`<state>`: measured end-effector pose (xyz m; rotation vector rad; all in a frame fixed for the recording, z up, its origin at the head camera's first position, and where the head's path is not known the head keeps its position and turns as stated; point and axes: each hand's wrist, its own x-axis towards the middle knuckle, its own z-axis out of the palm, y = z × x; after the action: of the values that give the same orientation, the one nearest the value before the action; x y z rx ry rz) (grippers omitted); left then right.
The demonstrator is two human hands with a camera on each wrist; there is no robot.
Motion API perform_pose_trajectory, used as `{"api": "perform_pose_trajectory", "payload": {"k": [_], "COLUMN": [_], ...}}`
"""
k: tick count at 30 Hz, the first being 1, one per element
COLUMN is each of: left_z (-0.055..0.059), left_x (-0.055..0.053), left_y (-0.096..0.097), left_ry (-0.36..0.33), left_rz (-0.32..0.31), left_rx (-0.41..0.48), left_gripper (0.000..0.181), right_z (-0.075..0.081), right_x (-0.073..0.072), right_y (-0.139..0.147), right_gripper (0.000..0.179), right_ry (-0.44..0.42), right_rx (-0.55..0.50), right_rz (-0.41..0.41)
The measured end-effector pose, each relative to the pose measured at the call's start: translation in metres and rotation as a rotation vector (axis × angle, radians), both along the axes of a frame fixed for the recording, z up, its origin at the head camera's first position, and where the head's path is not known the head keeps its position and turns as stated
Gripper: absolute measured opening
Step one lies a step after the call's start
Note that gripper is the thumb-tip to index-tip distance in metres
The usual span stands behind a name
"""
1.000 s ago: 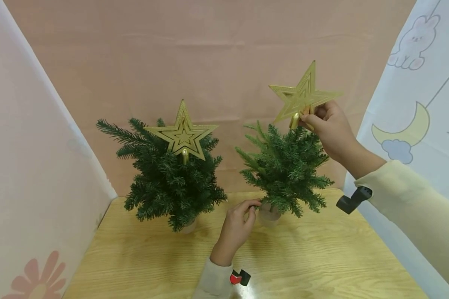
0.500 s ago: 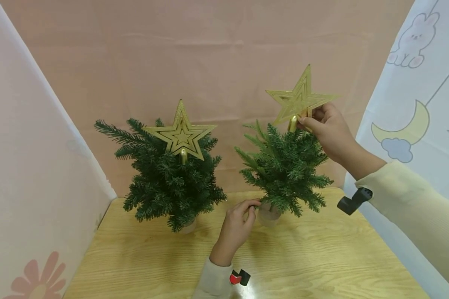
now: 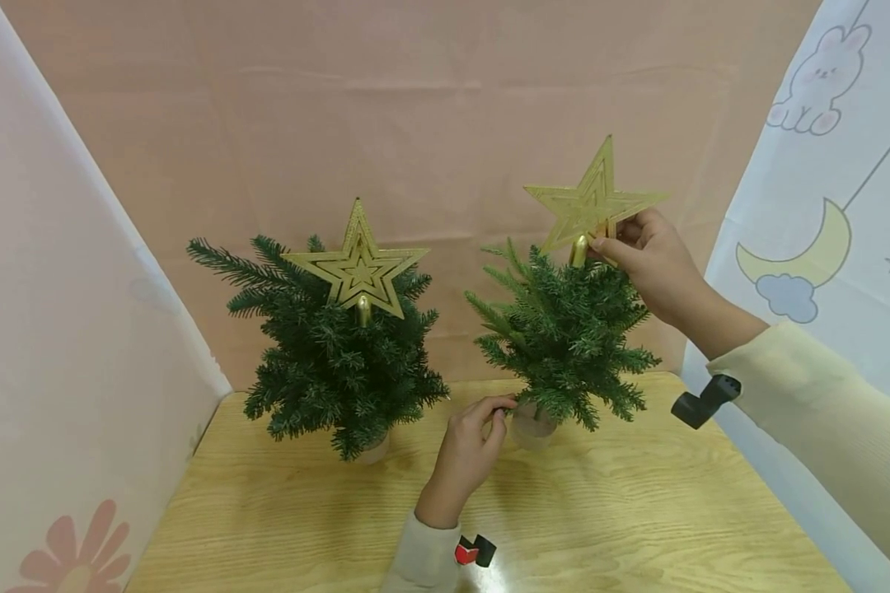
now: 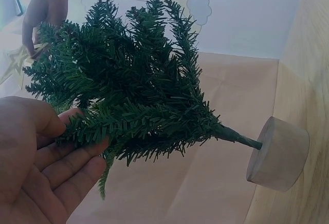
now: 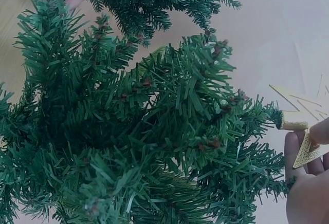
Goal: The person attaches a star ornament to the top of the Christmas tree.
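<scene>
On the right of the head view stands a small artificial Christmas tree (image 3: pixel 578 338) on a round pale base (image 4: pixel 280 154). My left hand (image 3: pixel 469 449) pinches the tip of one of its low front branches (image 4: pixel 123 124) between thumb and fingers. Above the tree my right hand (image 3: pixel 660 259) holds a gold star tree topper (image 3: pixel 592 204) by its lower right part. In the right wrist view the topper's tube-shaped socket (image 5: pixel 294 120) sits at the end of the top branch, its mouth against the needles. How deep the branch reaches inside is hidden.
To the left stands another small Christmas tree (image 3: pixel 341 371), with a gold star (image 3: pixel 361 272) on its top. Both trees are on a wooden table (image 3: pixel 608 511). A pink cloth (image 3: pixel 430 123) hangs behind, with pale printed cloths at both sides.
My right hand has brought the star topper down and slightly left, so its socket now meets the right tree's top. My left hand has stayed at the low branch.
</scene>
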<state>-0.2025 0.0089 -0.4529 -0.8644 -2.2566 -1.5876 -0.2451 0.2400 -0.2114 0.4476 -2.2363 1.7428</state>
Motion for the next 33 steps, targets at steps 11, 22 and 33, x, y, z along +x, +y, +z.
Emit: {"api": "perform_pose_trajectory", "payload": {"k": [11,22,33], "left_z": [0.0004,0.0008,-0.0002], "left_x": [0.0009,0.0006,-0.0004], "left_y": [-0.0007,-0.0013,-0.0014], "left_ry": [-0.001,-0.009,0.017], "left_rz": [0.003,0.003,0.007], "left_rx": [0.002,-0.005,-0.007], "left_gripper": [0.025,0.025,0.025], "right_z": [-0.0013,-0.0033,-0.0041], "right_x": [0.0001,0.0014,0.0009], "right_y": [0.0013,-0.0013,0.0000], "right_gripper": [0.042,0.040,0.039], "right_ry": [0.015,0.018,0.012], "right_rx": [0.111,0.155,0.225], "right_rz": [-0.005,-0.027,-0.046]}}
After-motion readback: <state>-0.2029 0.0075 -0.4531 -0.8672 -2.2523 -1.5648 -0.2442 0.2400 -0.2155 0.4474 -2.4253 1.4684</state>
